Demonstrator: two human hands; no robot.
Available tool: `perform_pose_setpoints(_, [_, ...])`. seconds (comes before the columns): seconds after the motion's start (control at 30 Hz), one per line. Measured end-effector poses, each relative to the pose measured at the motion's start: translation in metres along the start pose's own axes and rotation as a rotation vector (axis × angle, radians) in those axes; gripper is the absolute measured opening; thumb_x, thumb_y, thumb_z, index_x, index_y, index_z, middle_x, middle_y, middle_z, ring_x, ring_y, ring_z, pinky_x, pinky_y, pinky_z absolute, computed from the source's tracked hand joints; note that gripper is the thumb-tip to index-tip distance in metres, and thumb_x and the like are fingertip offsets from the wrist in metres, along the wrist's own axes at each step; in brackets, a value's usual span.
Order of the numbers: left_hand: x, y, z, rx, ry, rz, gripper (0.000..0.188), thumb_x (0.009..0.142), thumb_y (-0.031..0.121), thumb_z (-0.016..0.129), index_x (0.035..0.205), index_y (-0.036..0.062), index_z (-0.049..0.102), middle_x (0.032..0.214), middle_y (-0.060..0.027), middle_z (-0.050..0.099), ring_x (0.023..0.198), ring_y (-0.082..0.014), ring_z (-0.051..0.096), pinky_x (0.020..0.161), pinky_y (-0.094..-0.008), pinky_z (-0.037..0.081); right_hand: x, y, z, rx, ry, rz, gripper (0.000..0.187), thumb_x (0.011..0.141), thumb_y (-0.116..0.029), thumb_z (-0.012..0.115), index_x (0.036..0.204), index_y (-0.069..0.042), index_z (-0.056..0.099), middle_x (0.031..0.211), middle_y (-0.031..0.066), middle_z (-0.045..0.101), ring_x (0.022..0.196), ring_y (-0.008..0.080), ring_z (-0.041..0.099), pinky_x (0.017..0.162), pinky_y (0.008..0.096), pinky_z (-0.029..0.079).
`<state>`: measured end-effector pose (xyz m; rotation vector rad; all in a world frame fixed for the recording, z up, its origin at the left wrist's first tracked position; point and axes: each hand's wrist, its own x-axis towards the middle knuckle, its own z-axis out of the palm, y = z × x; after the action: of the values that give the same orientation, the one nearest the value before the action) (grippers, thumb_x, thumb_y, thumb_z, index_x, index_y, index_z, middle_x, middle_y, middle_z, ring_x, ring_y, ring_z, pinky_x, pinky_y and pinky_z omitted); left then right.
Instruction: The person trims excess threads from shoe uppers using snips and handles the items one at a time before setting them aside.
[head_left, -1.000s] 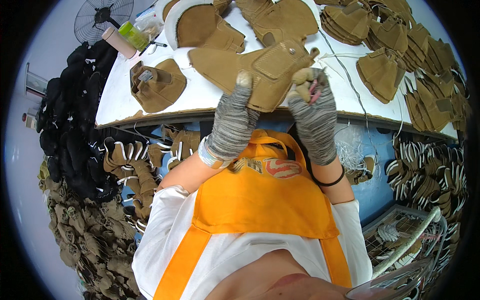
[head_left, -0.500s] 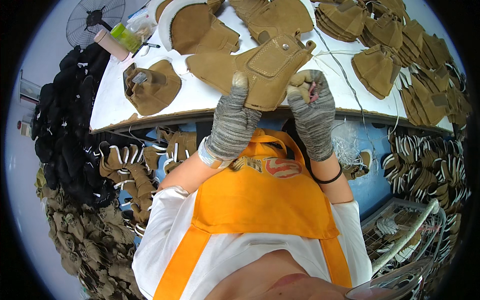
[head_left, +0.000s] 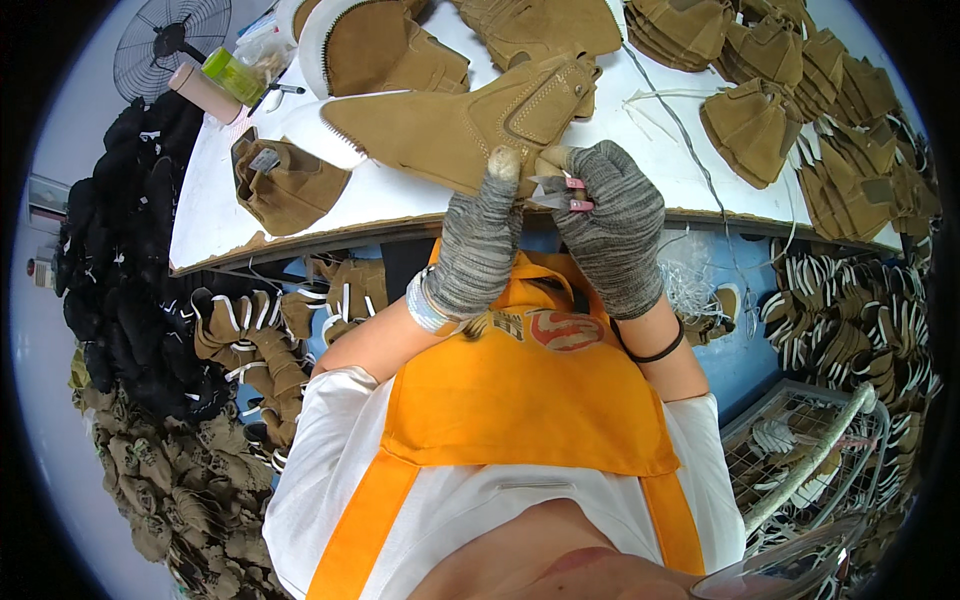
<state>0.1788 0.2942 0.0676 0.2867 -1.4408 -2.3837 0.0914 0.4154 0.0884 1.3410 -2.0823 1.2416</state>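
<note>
My left hand (head_left: 478, 240), in a grey knitted glove with bare-coloured fingertips, is closed on the lower edge of a brown suede boot upper (head_left: 430, 135). The upper lies tilted over the table's front edge, with a stitched panel and a round stud toward its right end. My right hand (head_left: 612, 225), gloved alike, is closed round small thread snips (head_left: 552, 194) with pink on them. Their light blades point left, close to the upper's lower edge and my left thumb. Whether the blades touch the suede I cannot tell.
Brown boot pieces (head_left: 390, 65) trimmed with white lie behind, and a folded piece (head_left: 285, 185) sits left. Stacked pieces (head_left: 750, 130) line the white table's (head_left: 395, 200) right side. A pink bottle (head_left: 205, 95), green-lidded jar (head_left: 232, 75) and pen stand back left. A wire basket (head_left: 800, 460) is lower right.
The boot upper has turned and shifted left and lower, its toe end now showing at left. My right hand has moved left to the upper's edge, and the snips' blades now show.
</note>
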Motion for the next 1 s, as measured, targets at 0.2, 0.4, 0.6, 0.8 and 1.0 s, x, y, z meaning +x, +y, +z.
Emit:
perform_pose_setpoints(0.2, [0.0,0.005,0.003,-0.104,0.037,-0.016,0.053,0.098,0.046,0.046,0.123,-0.0007,0.052,0.11,-0.0096,0.061,0.097,-0.0158,0.059,0.084,-0.0285,0.049,0.003,0.015,0.013,-0.015,0.093,-0.053,0.018,0.072,-0.008,0.074,0.085,-0.004,0.063,0.071,0.0046,0.055,0.06,0.0168,0.054,0.057,0.0257,0.046])
perform_pose_setpoints(0.4, [0.011,0.003,-0.011,0.168,0.091,0.268,0.05,0.099,0.042,0.046,0.122,-0.0019,0.051,0.11,-0.0105,0.061,0.096,-0.0173,0.06,0.083,-0.0289,0.051,-0.02,0.071,0.0,0.111,0.294,0.284,0.022,0.082,-0.019,0.075,0.094,-0.004,0.062,0.077,-0.0029,0.055,0.063,0.0058,0.049,0.057,0.0204,0.044])
perform_pose_setpoints(0.6, [0.015,-0.004,-0.022,0.044,-0.091,0.23,0.041,0.098,0.031,0.052,0.124,0.0003,0.05,0.117,-0.0121,0.058,0.105,-0.0225,0.059,0.089,-0.0347,0.05,-0.004,0.103,-0.01,0.857,0.353,0.92,0.031,0.092,-0.024,0.062,0.114,-0.003,0.06,0.082,-0.0018,0.056,0.071,0.0042,0.05,0.061,0.02,0.043])
perform_pose_setpoints(0.8, [0.016,-0.018,-0.075,0.552,-0.333,0.295,0.049,0.087,0.019,0.067,0.13,0.0036,0.049,0.127,-0.0088,0.055,0.116,-0.0231,0.054,0.098,-0.0353,0.044,0.007,0.082,0.006,1.242,0.033,0.868,0.06,0.094,-0.048,0.052,0.134,-0.002,0.048,0.103,0.0084,0.062,0.101,0.0153,0.061,0.084,0.0268,0.053])
perform_pose_setpoints(1.0, [0.023,-0.012,-0.099,-0.049,-0.333,0.015,0.065,0.079,0.031,0.076,0.131,0.0043,0.048,0.126,-0.0083,0.054,0.115,-0.0197,0.053,0.098,-0.0352,0.044,0.009,0.09,0.022,1.241,-0.089,0.838,0.053,0.089,-0.041,0.064,0.124,-0.002,0.056,0.097,0.0036,0.063,0.085,0.012,0.061,0.071,0.0225,0.051])
